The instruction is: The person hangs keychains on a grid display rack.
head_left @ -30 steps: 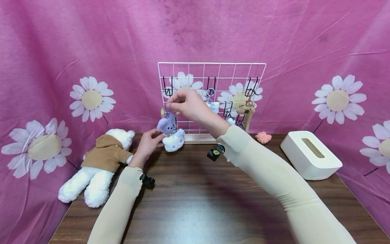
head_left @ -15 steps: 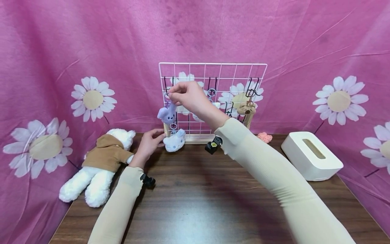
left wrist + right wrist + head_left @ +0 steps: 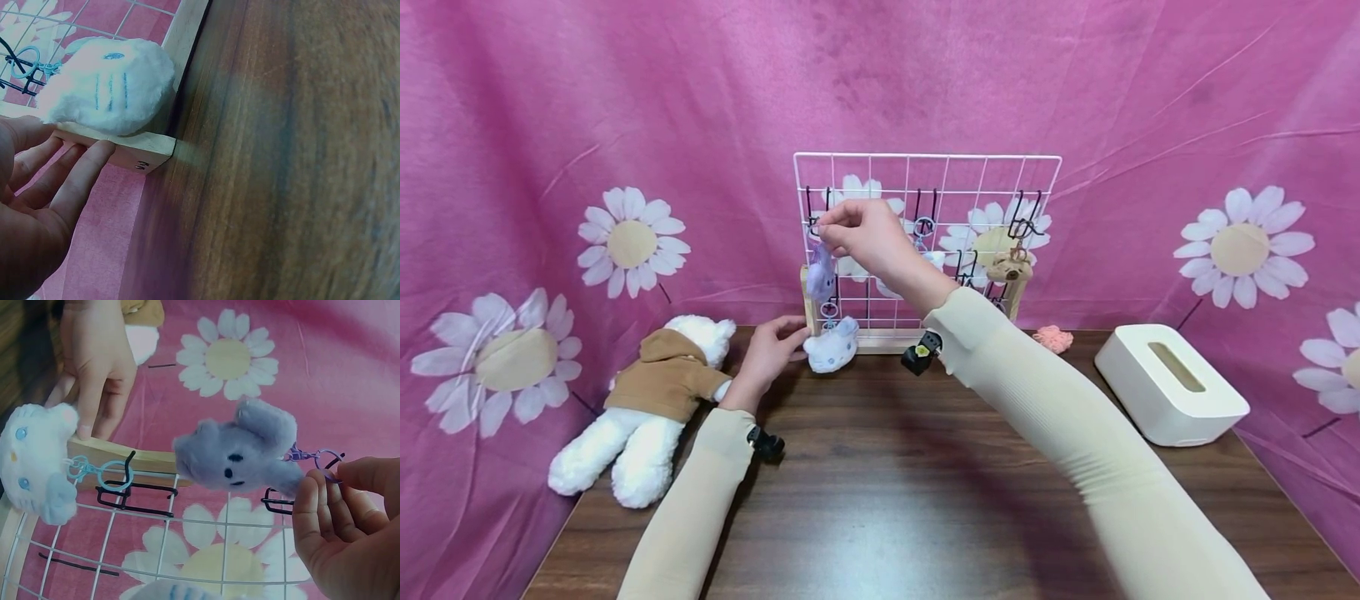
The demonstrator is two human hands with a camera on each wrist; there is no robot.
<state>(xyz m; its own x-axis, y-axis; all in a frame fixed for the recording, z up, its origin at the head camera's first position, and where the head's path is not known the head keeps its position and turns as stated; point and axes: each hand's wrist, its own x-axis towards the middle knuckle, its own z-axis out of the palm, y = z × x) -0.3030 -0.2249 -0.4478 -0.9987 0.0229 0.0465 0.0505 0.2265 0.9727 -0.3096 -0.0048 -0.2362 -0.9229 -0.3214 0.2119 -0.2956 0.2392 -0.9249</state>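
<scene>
A purple plush keychain [image 3: 228,456] with floppy ears hangs from a purple ring [image 3: 327,466] that my right hand [image 3: 353,519] pinches between thumb and fingertips. In the right wrist view the ring overlaps the tip of a black hook on the white wire grid rack [image 3: 925,156], at its upper left. Low at the rack's left side, my left hand [image 3: 769,354] touches the wooden frame [image 3: 147,150] with mostly straight fingers. Right beside those fingers hangs a white cat plush keychain [image 3: 832,346], its blue ring [image 3: 115,476] on a lower hook.
A brown plush keychain [image 3: 1011,265] hangs on the rack's right side. To the left lies a white teddy bear [image 3: 658,379] in a brown hoodie. A pink fuzzy item [image 3: 1053,338] and a white tissue box [image 3: 1172,383] stand on the wooden table [image 3: 865,500] at right.
My right hand has risen with the purple keychain, bringing its ring to the upper left hook. The purple plush has turned sideways. My left hand stays at the frame.
</scene>
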